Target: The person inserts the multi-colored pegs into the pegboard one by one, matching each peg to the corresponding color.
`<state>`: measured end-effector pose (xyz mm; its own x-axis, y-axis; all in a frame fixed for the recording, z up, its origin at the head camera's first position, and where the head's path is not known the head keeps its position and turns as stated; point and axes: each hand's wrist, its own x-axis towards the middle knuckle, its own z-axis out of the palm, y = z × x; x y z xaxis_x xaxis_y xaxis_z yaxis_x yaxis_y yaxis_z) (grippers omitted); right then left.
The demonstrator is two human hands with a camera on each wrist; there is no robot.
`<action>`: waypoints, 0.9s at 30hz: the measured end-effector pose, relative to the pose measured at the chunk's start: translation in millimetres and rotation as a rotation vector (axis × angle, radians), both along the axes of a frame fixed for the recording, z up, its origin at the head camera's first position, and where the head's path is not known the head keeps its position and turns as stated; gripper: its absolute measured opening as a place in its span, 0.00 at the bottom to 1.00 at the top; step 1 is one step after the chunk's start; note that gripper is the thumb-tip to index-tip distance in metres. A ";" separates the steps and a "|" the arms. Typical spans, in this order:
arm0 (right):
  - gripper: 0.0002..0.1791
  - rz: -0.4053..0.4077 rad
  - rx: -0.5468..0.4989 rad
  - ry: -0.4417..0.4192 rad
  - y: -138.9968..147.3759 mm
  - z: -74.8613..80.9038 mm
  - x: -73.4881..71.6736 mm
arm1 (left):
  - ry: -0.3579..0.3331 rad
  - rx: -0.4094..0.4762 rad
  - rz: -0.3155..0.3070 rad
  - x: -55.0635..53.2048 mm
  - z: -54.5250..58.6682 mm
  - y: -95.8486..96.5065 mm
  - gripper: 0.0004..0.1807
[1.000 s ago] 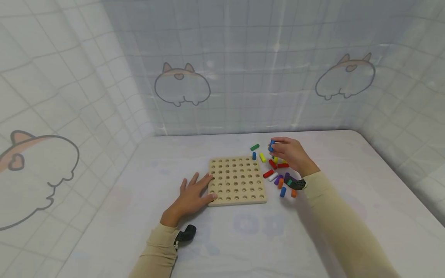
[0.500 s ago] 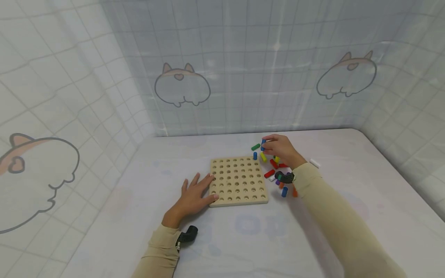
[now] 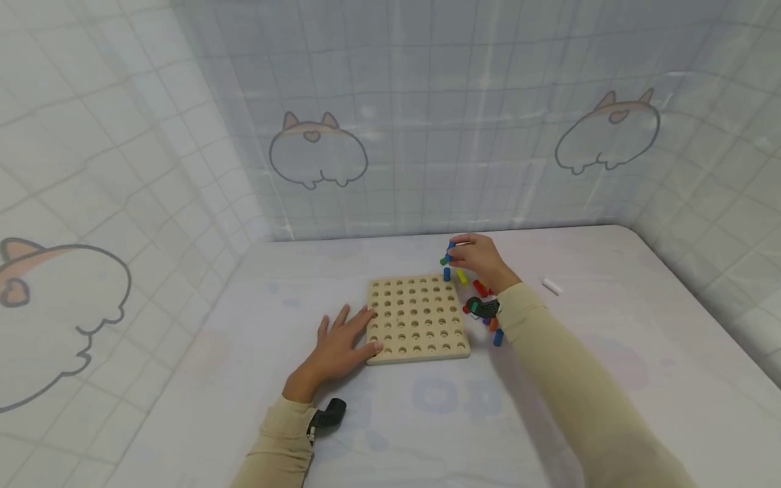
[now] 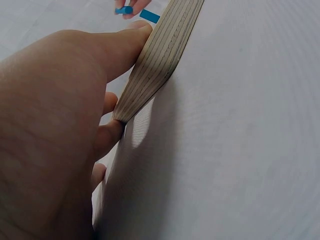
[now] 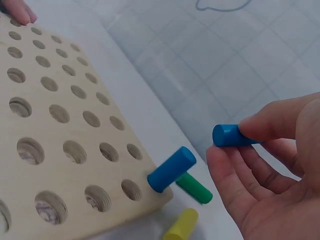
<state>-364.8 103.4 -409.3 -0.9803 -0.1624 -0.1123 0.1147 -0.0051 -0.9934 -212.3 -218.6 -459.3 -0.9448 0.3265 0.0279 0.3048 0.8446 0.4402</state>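
A pale wooden pegboard with rows of round holes lies on the table. One blue peg stands upright in the hole at its far right corner. My right hand pinches another blue peg between thumb and fingers, held above and just beyond that corner. My left hand rests at the board's left side, fingers spread, with thumb and fingertips on its edge. In the left wrist view the thumb lies along the layered side of the board.
Loose pegs lie right of the board: a green peg, a yellow peg, a red peg, a blue peg and others partly hidden under the right wrist. A white peg lies apart, farther right. A patterned curtain rises behind the table.
My right hand has moved left with its blue peg, from over the loose pegs to near the board's far right corner. The left hand stays on the board.
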 end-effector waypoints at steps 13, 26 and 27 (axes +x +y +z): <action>0.24 0.055 0.098 0.027 -10.9 -8.6 -2.0 | 0.002 -0.005 0.000 -0.2 -2.6 0.4 0.44; 0.23 0.103 0.272 0.055 -18.8 -9.1 -3.9 | 0.018 -0.018 -0.002 -3.2 -6.1 -1.1 0.44; 0.23 0.116 0.299 0.065 -19.3 -9.0 -3.9 | 0.014 -0.016 -0.003 -3.0 -6.3 -1.2 0.44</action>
